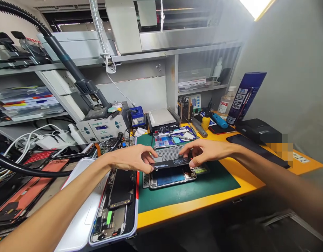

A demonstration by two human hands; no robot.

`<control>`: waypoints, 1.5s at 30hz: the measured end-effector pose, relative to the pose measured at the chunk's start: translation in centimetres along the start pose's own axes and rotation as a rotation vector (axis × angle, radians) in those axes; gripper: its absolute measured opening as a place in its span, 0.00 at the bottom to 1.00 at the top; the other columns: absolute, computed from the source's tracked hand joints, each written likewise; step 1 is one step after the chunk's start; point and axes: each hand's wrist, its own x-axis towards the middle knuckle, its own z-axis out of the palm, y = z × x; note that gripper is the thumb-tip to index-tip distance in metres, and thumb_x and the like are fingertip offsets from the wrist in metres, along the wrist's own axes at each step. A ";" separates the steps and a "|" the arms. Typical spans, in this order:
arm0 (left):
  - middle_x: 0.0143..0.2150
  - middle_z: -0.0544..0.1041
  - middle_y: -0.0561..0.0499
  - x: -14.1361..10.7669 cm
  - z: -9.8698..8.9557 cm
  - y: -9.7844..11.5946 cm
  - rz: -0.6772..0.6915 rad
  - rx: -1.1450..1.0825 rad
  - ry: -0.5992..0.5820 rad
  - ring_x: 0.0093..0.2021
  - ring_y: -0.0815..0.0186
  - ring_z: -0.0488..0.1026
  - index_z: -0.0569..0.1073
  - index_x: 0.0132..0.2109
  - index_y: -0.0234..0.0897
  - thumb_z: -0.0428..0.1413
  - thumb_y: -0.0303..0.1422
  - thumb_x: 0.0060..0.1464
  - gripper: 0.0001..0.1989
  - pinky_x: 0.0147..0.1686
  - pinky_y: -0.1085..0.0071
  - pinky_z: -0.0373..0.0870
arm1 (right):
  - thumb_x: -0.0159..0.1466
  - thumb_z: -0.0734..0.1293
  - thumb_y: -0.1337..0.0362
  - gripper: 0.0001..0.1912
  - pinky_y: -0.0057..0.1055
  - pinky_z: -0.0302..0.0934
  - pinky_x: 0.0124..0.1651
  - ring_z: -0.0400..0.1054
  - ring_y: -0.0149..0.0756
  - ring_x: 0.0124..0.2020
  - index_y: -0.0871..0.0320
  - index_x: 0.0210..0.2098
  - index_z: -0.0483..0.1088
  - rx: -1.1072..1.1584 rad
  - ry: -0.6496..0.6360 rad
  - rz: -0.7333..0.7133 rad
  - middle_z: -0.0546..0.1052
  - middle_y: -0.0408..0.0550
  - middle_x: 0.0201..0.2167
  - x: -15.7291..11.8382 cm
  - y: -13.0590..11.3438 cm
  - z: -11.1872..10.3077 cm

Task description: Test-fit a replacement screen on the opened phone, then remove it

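Note:
Ahead of me, my left hand (132,158) and my right hand (202,150) reach in from both sides. Each has curled fingers, with the thumb at one end of a flat black panel (174,163) bearing white print. The panel's exact kind is unclear. Just below and in front of it lies an opened phone body (172,179), its inside blue and its rim silver. A grey perforated plate (172,153) shows behind the panel. All this sits over a green mat (214,185); the hands hide the panel's ends.
To the left, a white-rimmed tray (136,210) holds phone parts. Behind the mat are screwdrivers (177,136), a silver-topped device (163,119) and a hot-air station (101,127). On the right lie a dark phone (256,150) and a black box (261,130).

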 end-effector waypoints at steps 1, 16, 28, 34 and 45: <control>0.51 0.80 0.45 0.1 -0.2 0.0 -0.009 -0.011 -0.019 0.50 0.57 0.78 0.72 0.59 0.34 0.62 0.29 0.53 0.25 0.51 0.58 0.75 | 0.58 0.76 0.50 0.32 0.31 0.66 0.37 0.73 0.40 0.41 0.57 0.58 0.75 0.016 -0.010 -0.001 0.77 0.51 0.48 0.1 0.1 -0.1; 0.49 0.83 0.44 0.7 -1.3 -0.4 -0.030 -0.103 -0.088 0.50 0.56 0.79 0.75 0.56 0.34 0.61 0.33 0.48 0.26 0.48 0.64 0.76 | 0.60 0.74 0.50 0.30 0.32 0.66 0.33 0.73 0.39 0.34 0.57 0.59 0.75 -0.138 0.283 -0.038 0.81 0.50 0.41 -1.0 0.4 2.3; 0.50 0.83 0.43 1.0 -1.7 -0.3 -0.027 -0.071 -0.105 0.50 0.55 0.80 0.75 0.56 0.35 0.59 0.39 0.52 0.25 0.45 0.65 0.78 | 0.68 0.66 0.58 0.14 0.36 0.68 0.44 0.76 0.44 0.40 0.57 0.44 0.81 -0.153 0.461 -0.185 0.84 0.50 0.41 -1.3 0.9 4.4; 0.51 0.82 0.48 -0.1 -0.3 1.9 0.003 0.193 0.062 0.48 0.57 0.79 0.77 0.53 0.38 0.62 0.44 0.53 0.23 0.44 0.68 0.74 | 0.68 0.67 0.57 0.14 0.32 0.66 0.39 0.74 0.40 0.36 0.57 0.42 0.82 -0.132 0.476 -0.211 0.84 0.48 0.38 -1.1 0.6 4.4; 0.45 0.84 0.45 -0.2 3.2 2.7 0.117 0.504 0.356 0.45 0.55 0.79 0.81 0.45 0.39 0.51 0.35 0.60 0.15 0.49 0.61 0.69 | 0.68 0.67 0.58 0.14 0.32 0.66 0.40 0.75 0.41 0.40 0.58 0.44 0.82 -0.116 0.508 -0.216 0.84 0.49 0.41 -1.1 0.8 4.7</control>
